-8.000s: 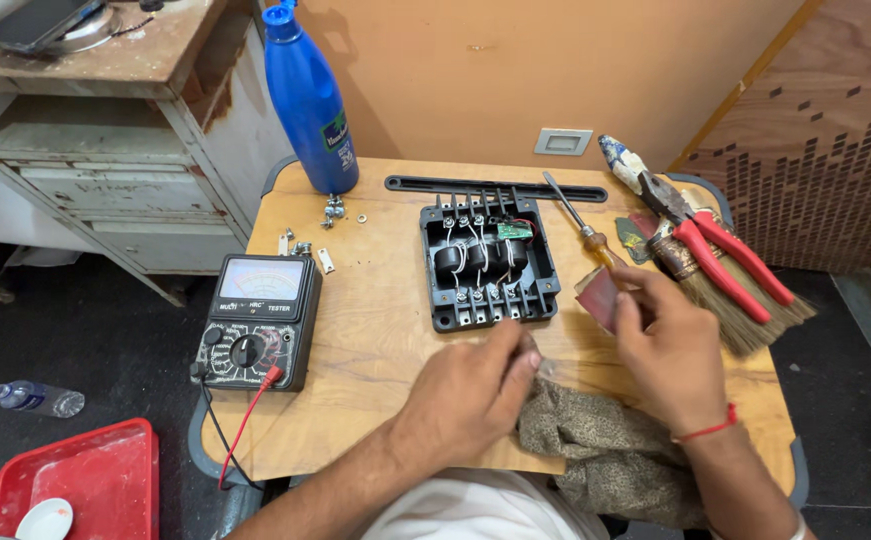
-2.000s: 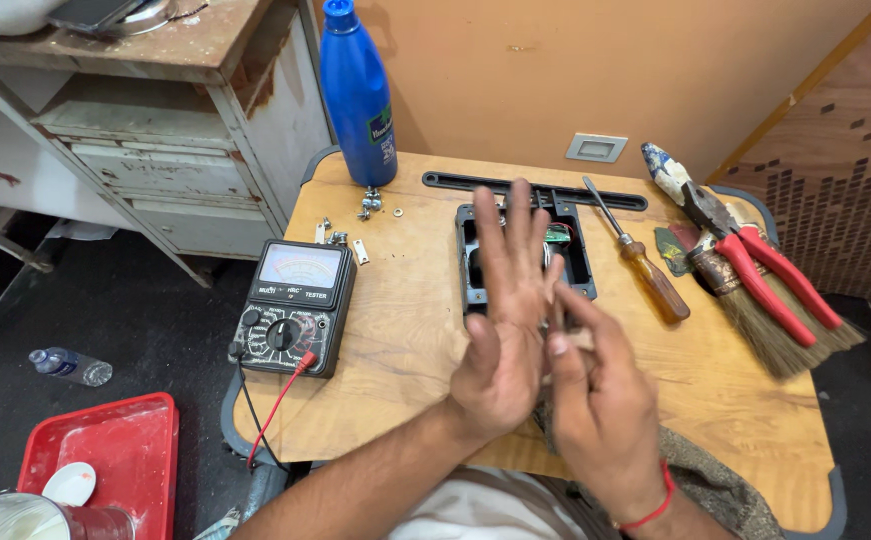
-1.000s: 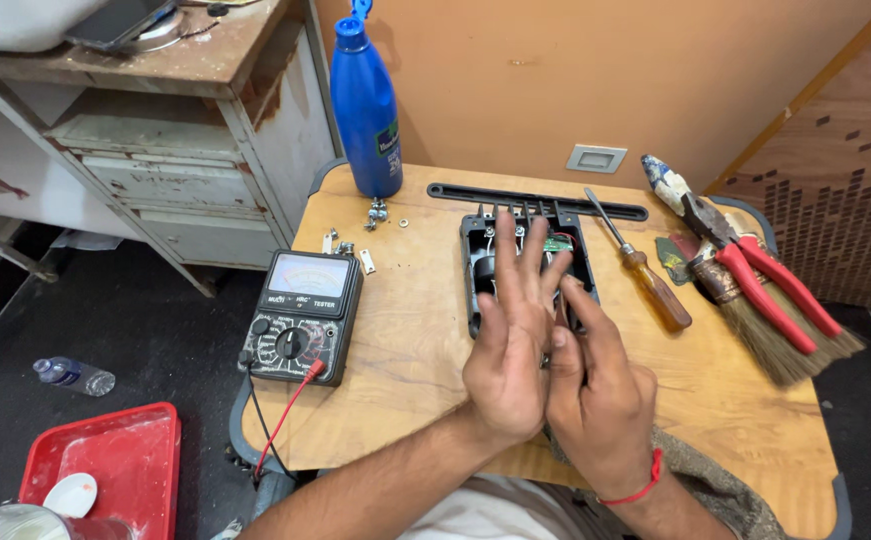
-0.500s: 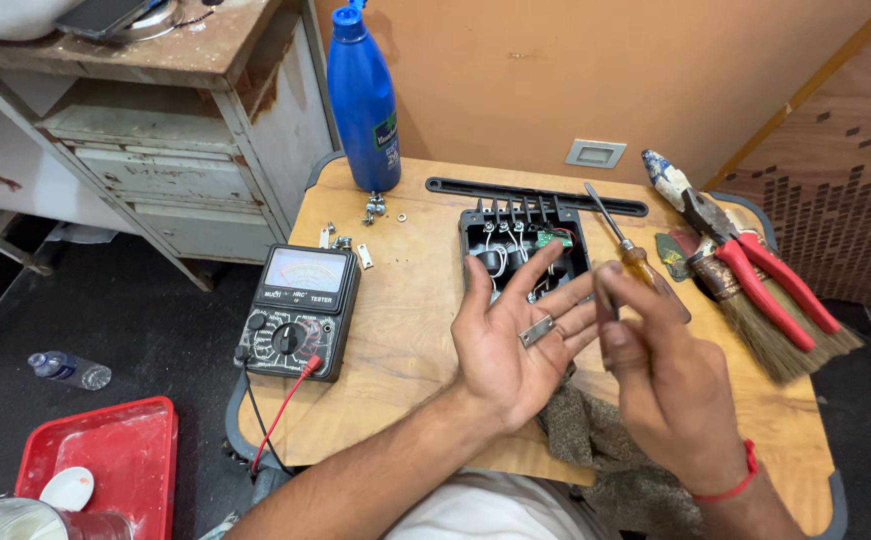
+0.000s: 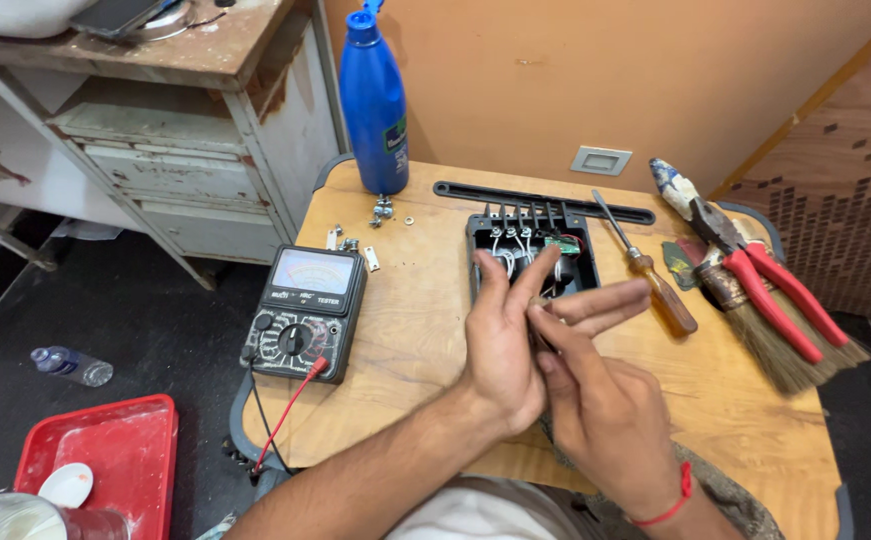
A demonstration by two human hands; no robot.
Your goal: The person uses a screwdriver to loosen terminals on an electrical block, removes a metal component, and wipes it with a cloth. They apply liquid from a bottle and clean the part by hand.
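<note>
wooden table [image 5: 425, 340], blue bottle [image 5: 375, 100], multimeter [image 5: 303, 312]; black terminal housing [image 5: 515, 240] partly hidden behind left hand [image 5: 505, 345], fingers spread; right hand [image 5: 605, 415] fingertips pressing its palm; screwdriver [image 5: 650, 270] beside.

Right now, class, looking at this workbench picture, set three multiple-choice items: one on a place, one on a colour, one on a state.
1. Where does the multimeter lie?
A. left of the hands
B. on the floor
C. under the brush

2. What colour is the bottle?
A. green
B. blue
C. white

3. How do the left hand and right hand stand?
A. far apart
B. flat on the table
C. raised and pressed together

Answers: 1 A, it lies on the table left of both hands. 2 B, its body is blue. 3 C, the fingers meet above the black box.
</note>
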